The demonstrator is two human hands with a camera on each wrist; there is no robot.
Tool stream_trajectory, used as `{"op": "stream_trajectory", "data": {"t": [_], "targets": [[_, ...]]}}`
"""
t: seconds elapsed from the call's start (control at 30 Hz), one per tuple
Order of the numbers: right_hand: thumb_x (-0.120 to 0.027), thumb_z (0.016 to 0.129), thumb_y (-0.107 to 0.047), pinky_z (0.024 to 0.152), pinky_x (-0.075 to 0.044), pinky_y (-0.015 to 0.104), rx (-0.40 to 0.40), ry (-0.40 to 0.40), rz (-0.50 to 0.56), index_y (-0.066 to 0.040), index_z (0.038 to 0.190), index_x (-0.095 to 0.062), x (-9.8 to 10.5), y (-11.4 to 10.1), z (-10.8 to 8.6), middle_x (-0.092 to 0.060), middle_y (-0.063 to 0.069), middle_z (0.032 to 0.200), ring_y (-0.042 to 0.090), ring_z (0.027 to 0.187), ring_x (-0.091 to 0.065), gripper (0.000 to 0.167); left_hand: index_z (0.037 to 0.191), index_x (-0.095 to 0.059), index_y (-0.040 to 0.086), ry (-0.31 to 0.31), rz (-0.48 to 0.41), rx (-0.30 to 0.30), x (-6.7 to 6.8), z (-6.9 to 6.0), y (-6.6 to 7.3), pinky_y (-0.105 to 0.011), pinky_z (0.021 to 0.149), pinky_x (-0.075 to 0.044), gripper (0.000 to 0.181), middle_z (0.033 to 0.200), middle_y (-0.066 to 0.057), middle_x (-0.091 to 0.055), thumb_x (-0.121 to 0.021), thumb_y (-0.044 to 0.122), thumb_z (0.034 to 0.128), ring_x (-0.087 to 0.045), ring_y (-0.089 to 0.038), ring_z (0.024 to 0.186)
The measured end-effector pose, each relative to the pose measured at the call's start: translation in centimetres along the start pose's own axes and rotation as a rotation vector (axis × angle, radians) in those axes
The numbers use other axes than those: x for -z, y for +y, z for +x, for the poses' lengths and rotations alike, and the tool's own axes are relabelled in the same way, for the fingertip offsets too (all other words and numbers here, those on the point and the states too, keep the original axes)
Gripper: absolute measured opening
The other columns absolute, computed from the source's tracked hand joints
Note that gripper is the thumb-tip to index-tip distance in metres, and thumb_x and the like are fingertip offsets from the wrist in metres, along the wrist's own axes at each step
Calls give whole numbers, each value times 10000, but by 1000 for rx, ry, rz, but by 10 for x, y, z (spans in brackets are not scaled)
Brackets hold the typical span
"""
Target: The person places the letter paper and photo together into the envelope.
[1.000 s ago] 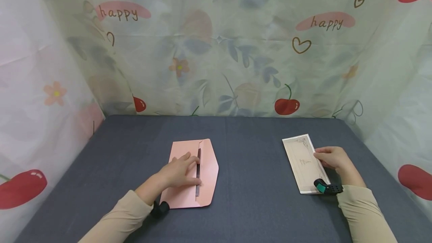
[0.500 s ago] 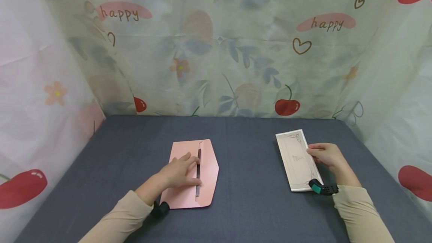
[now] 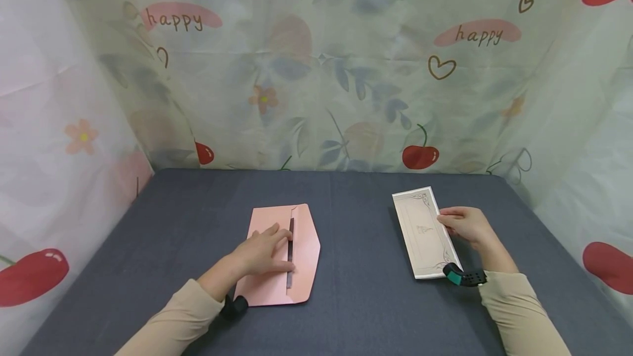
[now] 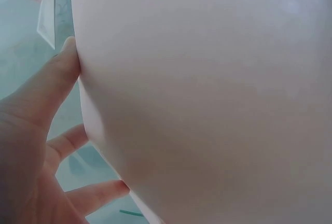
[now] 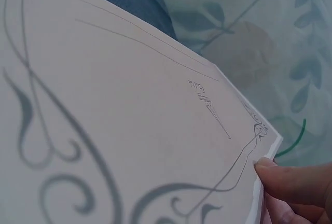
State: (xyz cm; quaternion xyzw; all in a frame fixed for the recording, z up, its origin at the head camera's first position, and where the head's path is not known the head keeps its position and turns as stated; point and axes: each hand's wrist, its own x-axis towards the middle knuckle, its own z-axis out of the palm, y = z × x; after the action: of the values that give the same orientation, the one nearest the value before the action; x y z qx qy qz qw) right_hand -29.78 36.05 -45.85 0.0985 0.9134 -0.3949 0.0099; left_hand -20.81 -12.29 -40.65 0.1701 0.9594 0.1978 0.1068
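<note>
In the head view, a pink envelope [image 3: 309, 246] lies on the table with its flap spread to the right. My left hand [image 3: 264, 251] rests over it, thumb and fingers holding the edge of its mouth, where a narrow dark slit [image 3: 290, 251] shows. The left wrist view shows the thumb [image 4: 57, 76] and fingers apart along the bulging edge of the envelope [image 4: 207, 89]. My right hand [image 3: 467, 227] pinches the right edge of a white card [image 3: 422, 229] with scrollwork corners and faint central writing, tilted over the table. In the right wrist view, the thumb presses the card's edge.
A dark grey cloth covers the table [image 3: 346, 301]. Behind and at both sides hangs a curtain [image 3: 321, 81] with cherries and "happy" lettering. A dark band [image 3: 465, 275] sits on the right wrist, and a black device [image 3: 234, 307] is at the left wrist.
The right hand has carried the card left and slightly away from me, towards the envelope. The left hand and the envelope have stayed in place.
</note>
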Motion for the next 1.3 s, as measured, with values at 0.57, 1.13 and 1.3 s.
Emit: {"op": "stream_trajectory", "data": {"t": [0.57,1.13,1.3], "targets": [[-620,863,-451,666,-524,239,54,-7,31,-69,1175,-590,-24,-10,9,-661,172,1117,136,829,-638,494,1197,-514,253,0,-3,-7,0,0,-1,-631,1073,-246,537,1484,-226,-328,-718,483,757,-401,-499,1281],[-652,866,-249,560,-493,237,42,-96,118,39,1138,-604,-25,-91,-48,-692,151,993,80,729,-620,399,1200,-511,236,0,5,-24,1,-2,-1,-627,1078,-241,550,1475,-236,-337,-716,489,757,-434,-474,1267],[-642,874,-224,620,-521,244,47,-96,125,71,1146,-590,-27,-107,-60,-680,207,1028,92,748,-628,405,1197,-511,231,-1,6,-27,1,-1,-1,-624,1084,-232,547,1472,-237,-340,-719,480,757,-436,-469,1267]]}}
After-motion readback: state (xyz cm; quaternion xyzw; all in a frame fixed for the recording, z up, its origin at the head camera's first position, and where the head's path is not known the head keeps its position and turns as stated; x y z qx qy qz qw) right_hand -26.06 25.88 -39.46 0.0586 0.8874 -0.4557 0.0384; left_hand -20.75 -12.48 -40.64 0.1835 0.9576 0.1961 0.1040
